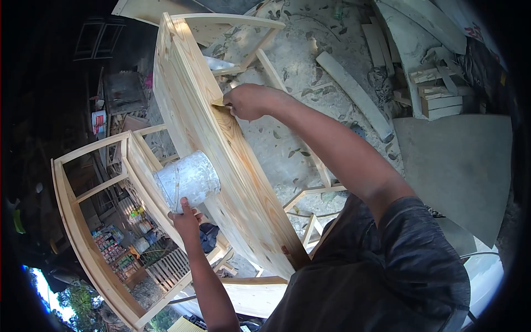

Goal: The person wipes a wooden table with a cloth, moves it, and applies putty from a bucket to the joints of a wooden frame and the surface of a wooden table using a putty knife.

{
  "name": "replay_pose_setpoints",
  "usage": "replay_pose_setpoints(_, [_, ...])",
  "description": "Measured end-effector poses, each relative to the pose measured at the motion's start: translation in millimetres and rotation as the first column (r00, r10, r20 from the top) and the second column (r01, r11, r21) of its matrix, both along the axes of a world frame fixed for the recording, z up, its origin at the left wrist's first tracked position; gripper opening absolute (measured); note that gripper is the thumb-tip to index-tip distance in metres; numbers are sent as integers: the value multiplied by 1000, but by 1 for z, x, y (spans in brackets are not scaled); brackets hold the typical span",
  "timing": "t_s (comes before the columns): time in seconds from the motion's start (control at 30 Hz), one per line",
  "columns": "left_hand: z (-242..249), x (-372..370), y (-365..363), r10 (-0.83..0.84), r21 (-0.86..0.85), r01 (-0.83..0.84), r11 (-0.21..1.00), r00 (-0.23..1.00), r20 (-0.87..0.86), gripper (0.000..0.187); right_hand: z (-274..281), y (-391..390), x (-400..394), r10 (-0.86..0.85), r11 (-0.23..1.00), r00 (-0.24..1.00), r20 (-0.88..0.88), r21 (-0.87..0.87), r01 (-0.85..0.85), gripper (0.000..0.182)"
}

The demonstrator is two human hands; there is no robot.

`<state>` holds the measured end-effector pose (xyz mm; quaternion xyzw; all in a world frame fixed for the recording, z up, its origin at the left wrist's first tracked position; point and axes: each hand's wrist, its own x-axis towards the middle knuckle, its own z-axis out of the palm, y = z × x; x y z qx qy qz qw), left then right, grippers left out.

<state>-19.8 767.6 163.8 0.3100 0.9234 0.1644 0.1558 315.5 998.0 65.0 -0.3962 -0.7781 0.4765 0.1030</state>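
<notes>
A long pale wooden panel (191, 122) with a raised, grained edge runs from the top toward my body. At that edge, my right hand (249, 102) is closed on a thin, tan, flat piece (219, 103), which touches the wood beside a darker, wet-looking patch (229, 124). What the piece is I cannot make out. My left hand (188, 218) grips a whitish, stained metal can (191, 180) near its lower side. The can is tilted over the panel's left side, and its inside is hidden.
Left stands another wooden frame (94, 145). Behind the panel, a board (354, 97) lies on the dusty, leaf-strewn ground. Stacked wood offcuts (442, 102) and a large grey sheet (453, 171) are at the right. Small containers (108, 243) show through the left frame.
</notes>
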Motion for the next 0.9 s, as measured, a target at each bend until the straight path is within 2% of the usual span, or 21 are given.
replay_pose_setpoints(0.1, [2, 6, 1, 17, 30, -18, 999, 1000, 24, 85, 0, -2, -10, 135, 990, 991, -17, -29, -136, 37])
replay_pose_setpoints(0.2, [0, 5, 0, 2, 24, -2, 1000, 1000, -25, 80, -5, 9, 3, 279, 960, 959, 41, 3, -279, 33])
replay_pose_setpoints(0.23, [-1, 4, 1, -1, 17, 1, 1000, 1000, -13, 82, -17, 16, -3, 159, 981, 987, 33, 111, -162, 35])
replay_pose_setpoints(0.33, [-3, -2, 1, -16, 34, 16, 999, 1000, 9, 86, -26, 15, -2, 19, 991, 982, -186, 135, 7, 38])
replay_pose_setpoints(0.37, [-4, -2, 2, -25, 45, 25, 999, 1000, 0, 87, -30, 7, -7, 75, 991, 988, -133, 117, -59, 42])
replay_pose_setpoints(0.4, [-3, -3, -3, -22, 51, 23, 998, 1000, -10, 87, -9, -5, 1, 191, 978, 981, -28, -81, -193, 44])
replay_pose_setpoints(0.43, [-1, 0, -4, -38, 60, 38, 997, 999, -8, 86, 21, -15, 17, 331, 914, 941, 71, -273, -301, 46])
replay_pose_setpoints(0.47, [3, 5, -3, -48, 75, 48, 996, 999, -1, 84, 32, -33, 28, 417, 848, 909, 22, -368, -381, 48])
replay_pose_setpoints(0.5, [6, 10, -3, -38, 93, 35, 995, 999, 33, 79, 42, -54, 39, 495, 767, 868, -26, -457, -451, 51])
replay_pose_setpoints(0.57, [4, 8, -7, -39, 140, 22, 990, 992, 121, 70, 68, -95, 52, 448, 799, 894, -18, -440, -409, 49])
replay_pose_setpoints(0.63, [3, -1, -26, -58, 196, 15, 980, 974, 219, 60, 82, -126, 57, 471, 866, 882, 13, -197, -460, 47])
replay_pose_setpoints(0.67, [4, 2, -40, -15, 226, -33, 974, 978, 209, 57, 91, -135, 53, 479, 877, 878, 21, -69, -476, 45])
replay_pose_setpoints(0.7, [6, 10, -52, 23, 251, -74, 965, 980, 199, 54, 106, -142, 43, 507, 857, 851, 135, 25, -515, 42])
replay_pose_setpoints(0.77, [15, 21, -83, 80, 283, -139, 949, 974, 212, 47, 140, -158, 17, 498, 786, 789, 359, 198, -586, 36])
replay_pose_setpoints(0.87, [33, 36, -148, 192, 294, -277, 915, 938, 288, 44, 169, -165, -34, 443, 656, 694, 567, 323, -682, 23])
replay_pose_setpoints(0.9, [39, 38, -173, 215, 302, -312, 901, 925, 314, 44, 167, -168, -51, 460, 573, 643, 612, 349, -742, 16])
